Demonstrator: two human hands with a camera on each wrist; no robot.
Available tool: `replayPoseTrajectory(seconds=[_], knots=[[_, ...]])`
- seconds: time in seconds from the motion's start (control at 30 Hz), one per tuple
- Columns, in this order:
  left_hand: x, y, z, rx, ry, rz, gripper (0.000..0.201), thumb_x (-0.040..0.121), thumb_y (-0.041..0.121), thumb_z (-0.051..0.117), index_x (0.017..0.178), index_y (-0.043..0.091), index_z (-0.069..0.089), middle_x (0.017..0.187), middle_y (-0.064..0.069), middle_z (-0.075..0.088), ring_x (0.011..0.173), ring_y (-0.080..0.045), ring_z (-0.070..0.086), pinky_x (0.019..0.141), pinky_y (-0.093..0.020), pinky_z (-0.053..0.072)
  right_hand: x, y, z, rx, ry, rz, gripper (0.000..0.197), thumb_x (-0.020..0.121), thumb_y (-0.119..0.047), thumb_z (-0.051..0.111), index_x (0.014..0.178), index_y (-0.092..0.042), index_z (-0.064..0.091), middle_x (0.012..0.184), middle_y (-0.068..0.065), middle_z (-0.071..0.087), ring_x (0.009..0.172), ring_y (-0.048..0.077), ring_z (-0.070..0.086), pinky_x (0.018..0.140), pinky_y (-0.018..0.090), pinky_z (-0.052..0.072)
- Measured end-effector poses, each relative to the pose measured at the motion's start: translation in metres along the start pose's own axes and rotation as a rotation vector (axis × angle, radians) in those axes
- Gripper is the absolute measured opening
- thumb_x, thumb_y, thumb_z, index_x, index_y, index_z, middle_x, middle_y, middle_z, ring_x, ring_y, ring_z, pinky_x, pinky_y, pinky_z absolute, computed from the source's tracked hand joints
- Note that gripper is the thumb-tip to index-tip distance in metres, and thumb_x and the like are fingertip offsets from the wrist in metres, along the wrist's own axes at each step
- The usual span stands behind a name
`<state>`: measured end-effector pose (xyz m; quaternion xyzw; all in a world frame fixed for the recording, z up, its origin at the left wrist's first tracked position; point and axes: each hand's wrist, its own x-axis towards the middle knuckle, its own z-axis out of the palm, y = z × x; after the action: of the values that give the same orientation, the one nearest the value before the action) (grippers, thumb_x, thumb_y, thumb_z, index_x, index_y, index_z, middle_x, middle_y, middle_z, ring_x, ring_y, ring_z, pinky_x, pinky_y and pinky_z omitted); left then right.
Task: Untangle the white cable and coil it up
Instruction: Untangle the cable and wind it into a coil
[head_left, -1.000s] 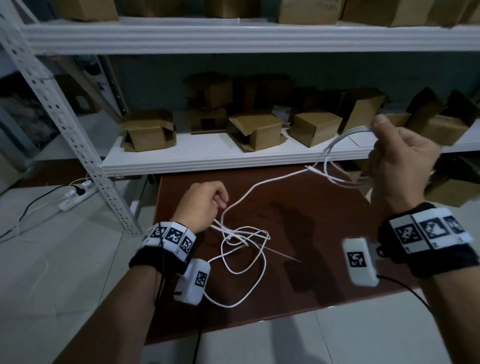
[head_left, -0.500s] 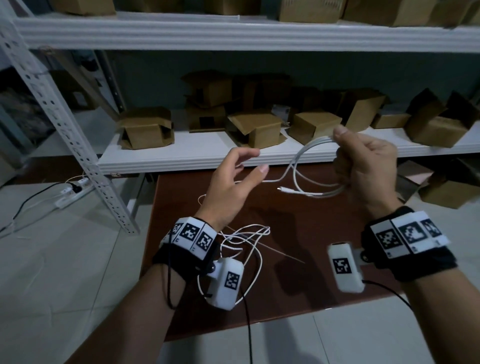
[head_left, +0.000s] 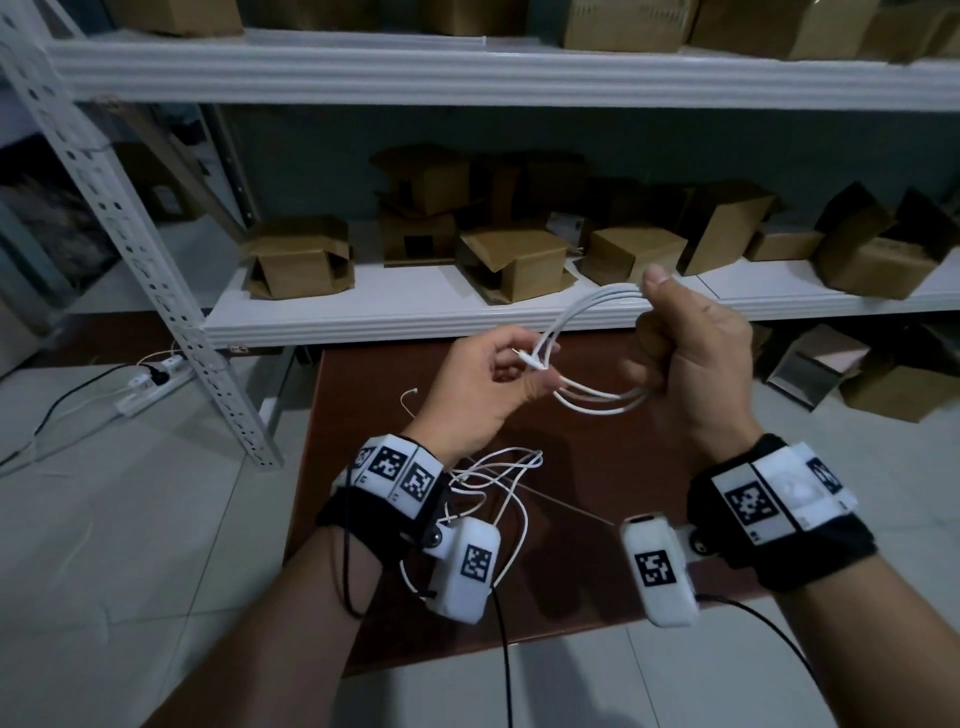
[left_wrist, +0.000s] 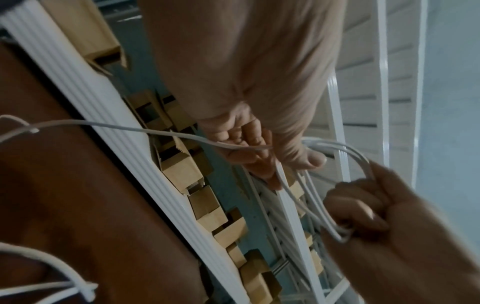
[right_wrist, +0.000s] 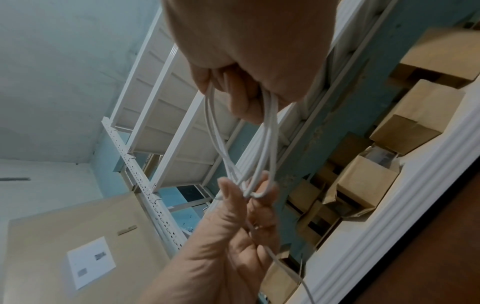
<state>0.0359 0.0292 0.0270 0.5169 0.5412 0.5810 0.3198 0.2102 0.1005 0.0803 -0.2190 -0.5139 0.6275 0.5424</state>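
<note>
My right hand (head_left: 691, 374) is raised over the table (head_left: 597, 467), fist curled round several loops of the white cable (head_left: 587, 306), with my thumb on top pressing the strands where they leave the fist. The loops arc out to the left from the top of that fist and swing back into it lower down. My left hand (head_left: 483, 384) is just beside them, fingers bent, pinching the left end of the loops between thumb and fingertips; the left wrist view shows one strand running across my palm. A small connector end (head_left: 527, 358) shows just by my left fingertips.

From my left hand the rest of the cable drops toward the dark brown table, where a loose tangle (head_left: 498, 467) lies below my left wrist, with one free end curling up on the table's left side (head_left: 410, 392).

Beyond the table stands a white metal shelf (head_left: 467, 317) carrying open cardboard boxes (head_left: 301, 260). More boxes sit on the upper shelf and on the floor at right. A power strip (head_left: 150, 379) lies on the pale tiled floor at far left.
</note>
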Motion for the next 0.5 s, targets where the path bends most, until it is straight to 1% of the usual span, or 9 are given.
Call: replayPoseTrajectory(seconds=[0.03, 0.07, 0.13, 0.17, 0.23, 0.3, 0.37, 0.43, 0.5], knots=[[0.000, 0.000, -0.001, -0.037, 0.018, -0.008, 0.030, 0.084, 0.017, 0.085, 0.111, 0.012, 0.074, 0.107, -0.016, 0.081, 0.096, -0.024, 0.075, 0.092, -0.045, 0.058, -0.001, 0.000, 0.001, 0.016, 0.005, 0.008, 0.045, 0.103, -0.017, 0.062, 0.065, -0.017, 0.040, 0.050, -0.008, 0.023, 0.042, 0.008, 0.018, 0.041, 0.021, 0.022], [0.000, -0.001, -0.002, -0.075, 0.023, -0.011, 0.029, 0.086, 0.021, 0.082, 0.111, 0.010, 0.074, 0.101, -0.013, 0.081, 0.090, -0.019, 0.075, 0.084, -0.037, 0.058, -0.001, 0.001, 0.001, 0.025, 0.006, 0.015, 0.044, 0.103, -0.018, 0.062, 0.065, -0.018, 0.041, 0.050, -0.008, 0.024, 0.043, 0.008, 0.019, 0.040, 0.021, 0.022], [-0.001, 0.000, -0.003, -0.129, 0.028, -0.015, 0.019, 0.096, 0.024, 0.072, 0.109, 0.010, 0.074, 0.087, -0.005, 0.080, 0.075, -0.014, 0.067, 0.069, -0.022, 0.050, -0.003, 0.002, 0.001, 0.031, 0.004, 0.020, 0.044, 0.104, -0.018, 0.061, 0.065, -0.019, 0.041, 0.050, -0.008, 0.025, 0.042, 0.008, 0.020, 0.040, 0.020, 0.024], [-0.001, 0.001, -0.003, -0.147, 0.033, -0.024, 0.018, 0.100, 0.026, 0.066, 0.107, 0.011, 0.075, 0.084, -0.002, 0.079, 0.071, -0.016, 0.059, 0.066, -0.020, 0.045, -0.004, 0.003, 0.002, 0.030, 0.010, 0.021, 0.044, 0.104, -0.018, 0.061, 0.065, -0.020, 0.041, 0.050, -0.008, 0.025, 0.042, 0.008, 0.021, 0.040, 0.019, 0.025], [-0.002, 0.004, -0.001, -0.183, 0.031, -0.042, 0.029, 0.102, 0.037, 0.058, 0.103, 0.015, 0.076, 0.080, 0.005, 0.074, 0.067, -0.019, 0.045, 0.063, -0.024, 0.036, -0.005, 0.004, 0.004, 0.032, 0.033, 0.020, 0.045, 0.104, -0.018, 0.061, 0.065, -0.020, 0.039, 0.051, -0.007, 0.023, 0.043, 0.008, 0.020, 0.040, 0.019, 0.025], [-0.002, 0.006, 0.002, -0.223, 0.018, -0.076, 0.040, 0.101, 0.049, 0.050, 0.096, 0.023, 0.080, 0.075, 0.013, 0.064, 0.066, -0.011, 0.040, 0.065, -0.025, 0.033, -0.007, 0.006, 0.007, 0.032, 0.065, 0.017, 0.044, 0.104, -0.018, 0.061, 0.065, -0.019, 0.040, 0.050, -0.008, 0.024, 0.042, 0.007, 0.021, 0.040, 0.019, 0.026], [-0.004, 0.004, 0.008, -0.264, 0.033, -0.120, 0.048, 0.103, 0.055, 0.045, 0.086, 0.028, 0.080, 0.077, 0.015, 0.062, 0.072, -0.008, 0.044, 0.071, -0.028, 0.037, -0.009, 0.009, 0.010, 0.029, 0.101, 0.016, 0.043, 0.103, -0.019, 0.063, 0.066, -0.019, 0.042, 0.050, -0.008, 0.025, 0.043, 0.008, 0.022, 0.041, 0.020, 0.027], [-0.005, 0.004, 0.013, -0.321, 0.056, -0.155, 0.050, 0.108, 0.054, 0.042, 0.084, 0.025, 0.074, 0.086, 0.011, 0.067, 0.081, -0.011, 0.051, 0.081, -0.034, 0.039, -0.010, 0.010, 0.012, 0.021, 0.137, 0.012, 0.042, 0.102, -0.020, 0.064, 0.065, -0.020, 0.044, 0.051, -0.007, 0.026, 0.044, 0.009, 0.023, 0.041, 0.021, 0.028], [-0.005, 0.005, 0.017, -0.416, 0.073, -0.188, 0.046, 0.114, 0.044, 0.038, 0.090, 0.016, 0.066, 0.093, 0.002, 0.074, 0.091, -0.015, 0.063, 0.089, -0.035, 0.044, -0.011, 0.010, 0.014, 0.004, 0.168, 0.004, 0.042, 0.102, -0.021, 0.065, 0.064, -0.021, 0.047, 0.051, -0.007, 0.027, 0.045, 0.008, 0.024, 0.042, 0.021, 0.029]])
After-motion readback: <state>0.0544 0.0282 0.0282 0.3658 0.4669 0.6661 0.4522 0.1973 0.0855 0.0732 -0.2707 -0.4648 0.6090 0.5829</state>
